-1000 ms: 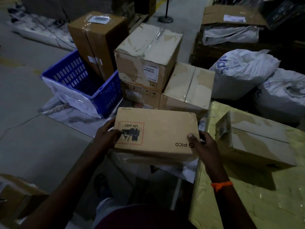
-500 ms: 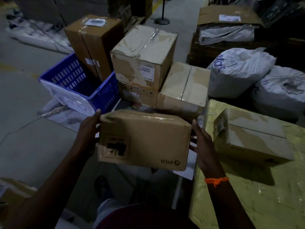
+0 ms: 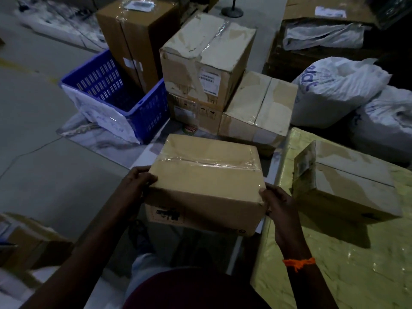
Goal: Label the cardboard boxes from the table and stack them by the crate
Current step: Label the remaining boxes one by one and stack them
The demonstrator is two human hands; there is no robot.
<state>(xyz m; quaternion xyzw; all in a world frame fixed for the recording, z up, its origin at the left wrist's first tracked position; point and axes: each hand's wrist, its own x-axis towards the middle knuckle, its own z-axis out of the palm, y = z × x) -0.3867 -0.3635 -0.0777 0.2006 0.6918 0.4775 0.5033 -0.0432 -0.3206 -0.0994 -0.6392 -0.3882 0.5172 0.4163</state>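
I hold a taped brown cardboard box [image 3: 207, 181] in the air in front of me, to the left of the table [image 3: 347, 264]. My left hand [image 3: 138, 184] grips its left edge and my right hand [image 3: 276, 204] grips its right corner. The taped side faces up and the printed side with a black mark faces me. Another cardboard box [image 3: 347, 181] lies on the yellow-green table at the right. The blue crate [image 3: 116, 97] stands on the floor at the left, with stacked boxes [image 3: 207, 61] and a low box [image 3: 258, 110] to its right.
A tall brown box [image 3: 133, 36] stands behind the crate. White sacks [image 3: 334, 90] lie on the floor behind the table. More cardboard [image 3: 29, 239] sits at the lower left. A stand base [image 3: 231, 12] is on the floor at the back.
The box has been turned in my hands: the printed face that was on top now faces me and the taped face is up. Both hands shifted with it.
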